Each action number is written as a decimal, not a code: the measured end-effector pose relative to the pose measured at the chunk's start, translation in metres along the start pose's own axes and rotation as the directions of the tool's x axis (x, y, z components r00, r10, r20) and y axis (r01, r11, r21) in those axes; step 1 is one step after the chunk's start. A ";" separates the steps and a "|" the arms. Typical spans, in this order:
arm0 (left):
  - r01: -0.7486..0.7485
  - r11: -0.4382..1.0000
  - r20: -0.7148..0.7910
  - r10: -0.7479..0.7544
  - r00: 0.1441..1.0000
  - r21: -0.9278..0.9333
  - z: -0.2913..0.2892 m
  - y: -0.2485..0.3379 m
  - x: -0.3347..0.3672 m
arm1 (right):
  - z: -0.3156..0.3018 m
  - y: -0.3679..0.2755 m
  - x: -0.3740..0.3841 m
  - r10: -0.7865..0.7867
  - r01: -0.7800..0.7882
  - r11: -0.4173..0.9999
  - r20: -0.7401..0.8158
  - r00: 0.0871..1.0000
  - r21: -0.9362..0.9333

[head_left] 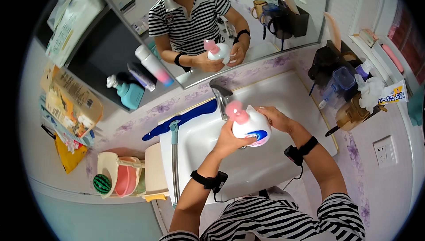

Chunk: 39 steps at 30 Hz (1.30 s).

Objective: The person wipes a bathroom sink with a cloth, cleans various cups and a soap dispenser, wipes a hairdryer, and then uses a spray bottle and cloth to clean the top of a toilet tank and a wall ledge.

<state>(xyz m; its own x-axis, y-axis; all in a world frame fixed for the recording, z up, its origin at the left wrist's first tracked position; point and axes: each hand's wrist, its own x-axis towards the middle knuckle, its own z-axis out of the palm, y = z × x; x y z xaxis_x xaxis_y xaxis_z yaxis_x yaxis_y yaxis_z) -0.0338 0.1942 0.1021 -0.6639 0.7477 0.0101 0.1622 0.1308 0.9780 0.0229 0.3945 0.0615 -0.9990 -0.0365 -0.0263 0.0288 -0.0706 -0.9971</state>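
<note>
Over the sink basin, my left hand is wrapped round a white pump bottle with a pink pump head and a blue mark on its front. The bottle leans to the left. My right hand is at the bottle's right shoulder with its fingers bent. A thin white piece with a pointed corner, like a wipe or tissue, shows between its fingers and the bottle. Most of that piece is hidden. Just behind the pump head stands a grey metal faucet.
A mirror hangs above the sink. On the left, a shelf carries a teal pump bottle and tubes. A blue strip lies along the sink's back rim. At right a black wall rack holds cups. A socket sits below.
</note>
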 end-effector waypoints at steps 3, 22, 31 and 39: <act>-0.030 0.992 -0.153 0.011 0.988 -0.124 -0.021 -0.010 -0.013 | 0.019 0.036 -0.002 -0.050 0.050 0.999 0.015 0.999 -0.002; 0.015 0.834 -0.465 -0.321 0.825 -0.551 -0.050 -0.009 -0.032 | 0.126 0.009 -0.039 -0.667 0.555 0.207 0.299 0.683 -0.806; -0.158 0.976 -0.519 0.057 0.853 -0.153 -0.038 0.007 -0.043 | 0.129 0.001 0.020 -0.420 0.254 0.896 -0.509 0.751 -0.366; -0.134 0.991 -0.161 0.133 0.978 0.000 -0.077 -0.005 -0.066 | 0.138 -0.009 0.008 0.175 -0.240 0.726 0.164 0.971 0.645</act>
<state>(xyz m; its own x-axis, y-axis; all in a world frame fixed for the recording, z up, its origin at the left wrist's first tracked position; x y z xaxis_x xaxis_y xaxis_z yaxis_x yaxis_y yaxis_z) -0.0471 0.0938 0.1129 -0.7451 0.6440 0.1731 0.2501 0.0292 0.9678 0.0194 0.2576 0.0799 -0.9590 -0.2116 -0.1885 0.2832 -0.6853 -0.6710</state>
